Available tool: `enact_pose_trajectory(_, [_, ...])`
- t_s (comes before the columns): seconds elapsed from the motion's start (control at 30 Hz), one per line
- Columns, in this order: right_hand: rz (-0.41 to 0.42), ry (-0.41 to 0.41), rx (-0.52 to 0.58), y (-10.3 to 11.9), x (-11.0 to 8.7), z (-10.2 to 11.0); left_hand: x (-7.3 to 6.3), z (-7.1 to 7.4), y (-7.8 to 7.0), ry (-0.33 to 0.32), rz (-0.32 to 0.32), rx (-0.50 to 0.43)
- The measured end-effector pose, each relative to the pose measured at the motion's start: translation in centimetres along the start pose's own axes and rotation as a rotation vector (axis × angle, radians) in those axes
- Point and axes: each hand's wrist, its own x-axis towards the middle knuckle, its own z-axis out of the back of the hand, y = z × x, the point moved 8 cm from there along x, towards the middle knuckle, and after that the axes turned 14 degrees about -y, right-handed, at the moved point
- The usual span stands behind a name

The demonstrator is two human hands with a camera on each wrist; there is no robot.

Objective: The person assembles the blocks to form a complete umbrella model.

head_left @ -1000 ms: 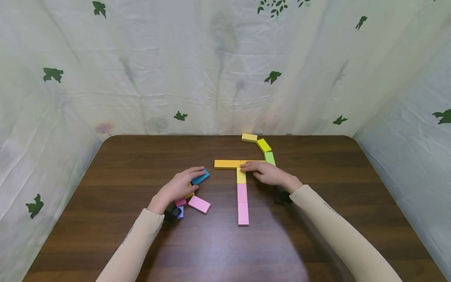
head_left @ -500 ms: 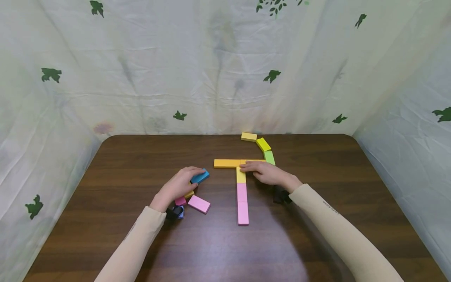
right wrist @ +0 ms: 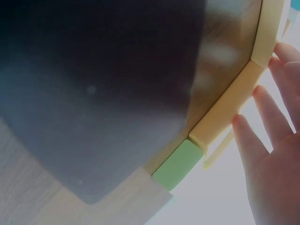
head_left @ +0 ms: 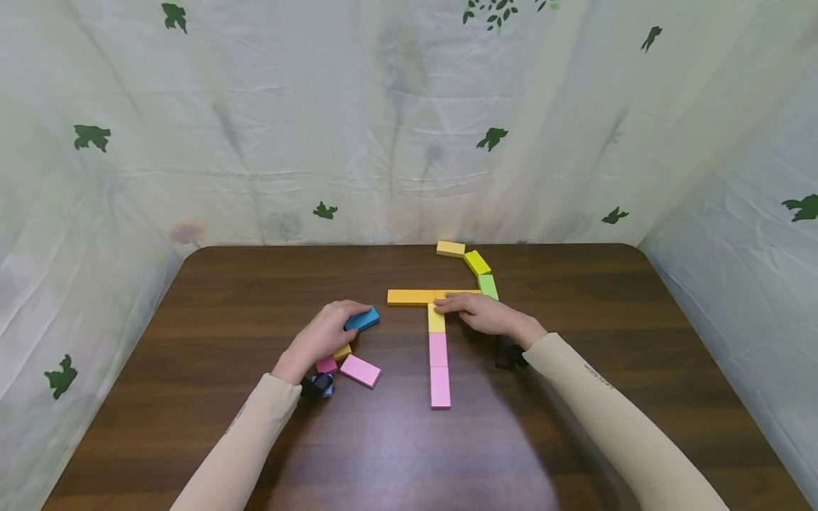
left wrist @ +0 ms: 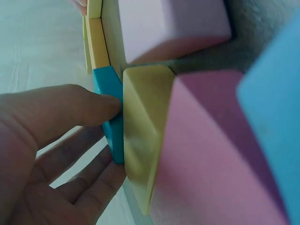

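My left hand (head_left: 322, 333) holds a blue block (head_left: 363, 319) between thumb and fingers, left of the block pattern. In the left wrist view the thumb presses one face of that block (left wrist: 115, 140), and the other fingers reach its far side. A yellow-tan block (left wrist: 143, 136) is right beside it. My right hand (head_left: 487, 314) lies over the junction of the pattern. Its straight fingers rest along an orange block (right wrist: 229, 105) and the yellow block (head_left: 437, 321), covering part of both. A second orange block (head_left: 411, 297) continues the crossbar leftward.
Two pink blocks (head_left: 438, 369) extend the stem toward me. Green (head_left: 488, 287), bright yellow (head_left: 477, 263) and pale yellow (head_left: 450, 248) blocks curve to the table's far edge. Near my left wrist lie pink (head_left: 361, 371), magenta (head_left: 326, 364) and periwinkle (head_left: 329, 389) blocks. A printed curtain stands behind.
My left thumb and fingers have settled around the blue block, which has shifted very slightly. The right hand stays in place on the pattern.
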Motion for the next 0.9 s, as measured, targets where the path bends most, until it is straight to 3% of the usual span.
enact_pose_trajectory(0.27, [-0.017, 0.009, 0.004, 0.0, 0.1, 0.0, 0.3, 0.5, 0.2, -0.013, 0.024, -0.036])
enact_pose_trajectory(0.5, [-0.044, 0.021, 0.0, -0.2, 0.1, 0.0, 1.1, 1.3, 0.0, -0.041, 0.007, -0.047])
enact_pose_trajectory(0.67, [-0.057, 0.028, -0.001, -0.4, 0.1, -0.1, 1.9, 1.4, 0.1, -0.04, 0.042, -0.072])
enact_pose_trajectory(0.9, [-0.026, 0.021, -0.035, -0.1, 0.3, 0.0, 3.7, 1.4, 0.0, -0.064, 0.024, -0.101])
